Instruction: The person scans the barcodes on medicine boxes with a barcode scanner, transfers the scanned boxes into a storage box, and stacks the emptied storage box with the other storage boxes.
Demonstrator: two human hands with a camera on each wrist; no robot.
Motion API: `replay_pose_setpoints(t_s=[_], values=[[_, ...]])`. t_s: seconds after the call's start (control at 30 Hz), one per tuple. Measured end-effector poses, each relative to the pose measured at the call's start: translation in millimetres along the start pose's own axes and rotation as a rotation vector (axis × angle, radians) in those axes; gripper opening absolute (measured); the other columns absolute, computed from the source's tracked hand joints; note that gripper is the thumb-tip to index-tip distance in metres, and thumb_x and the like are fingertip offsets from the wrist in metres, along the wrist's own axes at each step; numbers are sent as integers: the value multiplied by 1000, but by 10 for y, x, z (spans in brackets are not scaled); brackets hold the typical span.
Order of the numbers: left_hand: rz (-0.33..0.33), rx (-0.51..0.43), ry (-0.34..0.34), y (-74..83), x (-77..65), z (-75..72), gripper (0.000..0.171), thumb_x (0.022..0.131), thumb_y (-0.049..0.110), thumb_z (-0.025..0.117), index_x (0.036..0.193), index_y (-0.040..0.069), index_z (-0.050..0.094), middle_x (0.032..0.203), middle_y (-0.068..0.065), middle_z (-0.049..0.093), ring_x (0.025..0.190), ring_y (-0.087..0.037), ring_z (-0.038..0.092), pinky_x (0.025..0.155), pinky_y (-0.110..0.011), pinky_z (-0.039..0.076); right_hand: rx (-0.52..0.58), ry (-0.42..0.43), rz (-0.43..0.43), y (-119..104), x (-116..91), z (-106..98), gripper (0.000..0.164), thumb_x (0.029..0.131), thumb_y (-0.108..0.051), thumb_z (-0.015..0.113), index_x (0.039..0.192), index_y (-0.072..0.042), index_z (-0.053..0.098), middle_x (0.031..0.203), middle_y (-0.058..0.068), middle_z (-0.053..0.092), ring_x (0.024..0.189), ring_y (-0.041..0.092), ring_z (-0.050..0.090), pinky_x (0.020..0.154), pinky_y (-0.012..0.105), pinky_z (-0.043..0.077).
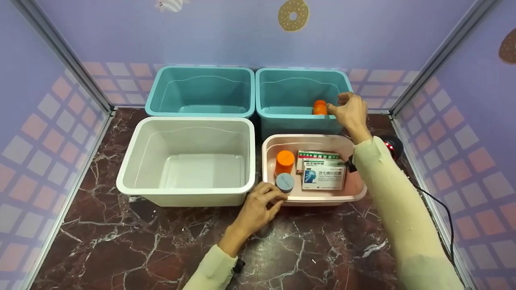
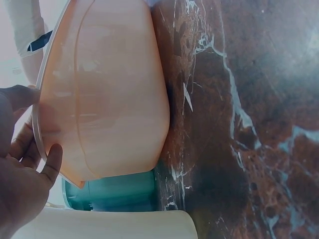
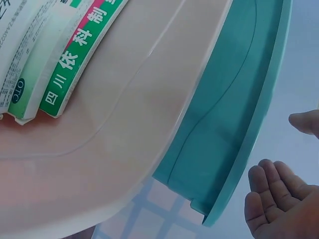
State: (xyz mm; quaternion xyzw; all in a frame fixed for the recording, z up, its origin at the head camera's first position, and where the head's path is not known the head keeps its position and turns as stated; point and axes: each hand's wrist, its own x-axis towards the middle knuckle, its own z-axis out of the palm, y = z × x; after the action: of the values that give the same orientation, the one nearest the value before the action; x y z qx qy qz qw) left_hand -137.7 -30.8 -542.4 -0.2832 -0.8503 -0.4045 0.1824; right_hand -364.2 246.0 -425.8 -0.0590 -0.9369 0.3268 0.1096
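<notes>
My right hand (image 1: pixel 351 114) is over the right side of the rear right blue bin (image 1: pixel 298 125), thumb and fingers parted with nothing between them. An orange bottle (image 1: pixel 320 108) shows inside that bin, just left of the thumb. The right wrist view shows the same hand (image 3: pixel 281 199) spread beyond the blue rim. At the front left corner of the pink bin (image 1: pixel 322 198), my left hand (image 1: pixel 258 207) grips the rim with bent fingers. In the left wrist view its fingers (image 2: pixel 52 162) lie on both sides of the pink rim.
Inside the pink bin are an orange-capped bottle (image 1: pixel 285 161), a grey-capped bottle (image 1: pixel 284 182) and medicine boxes (image 1: pixel 323 177). Left of it stands a white bin (image 1: pixel 185 193), with another blue bin (image 1: pixel 201 96) behind. A black device (image 1: pixel 393 147) with red lights sits at right, near a cable (image 1: pixel 445 209).
</notes>
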Motion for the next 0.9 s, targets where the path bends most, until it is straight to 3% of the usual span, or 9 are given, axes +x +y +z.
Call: replay_pose_setpoints(t_s=[0.23, 0.9], values=[[-6, -7, -4, 9, -5, -5, 15, 83, 11, 78, 97, 18, 76, 101, 4, 67, 104, -16, 60, 95, -31, 50, 36, 1, 5, 16, -21, 7, 52, 84, -32, 75, 127, -4, 64, 122, 16, 69, 112, 31, 64, 101, 44, 48], [10, 9, 0, 5, -2, -2, 9, 89, 15, 74, 97, 19, 75, 102, 4, 67, 103, -16, 60, 94, -31, 50, 106, -21, -98, -20, -228, -42, 50, 84, -33, 76, 125, -5, 65, 117, 18, 70, 104, 31, 67, 93, 45, 52]])
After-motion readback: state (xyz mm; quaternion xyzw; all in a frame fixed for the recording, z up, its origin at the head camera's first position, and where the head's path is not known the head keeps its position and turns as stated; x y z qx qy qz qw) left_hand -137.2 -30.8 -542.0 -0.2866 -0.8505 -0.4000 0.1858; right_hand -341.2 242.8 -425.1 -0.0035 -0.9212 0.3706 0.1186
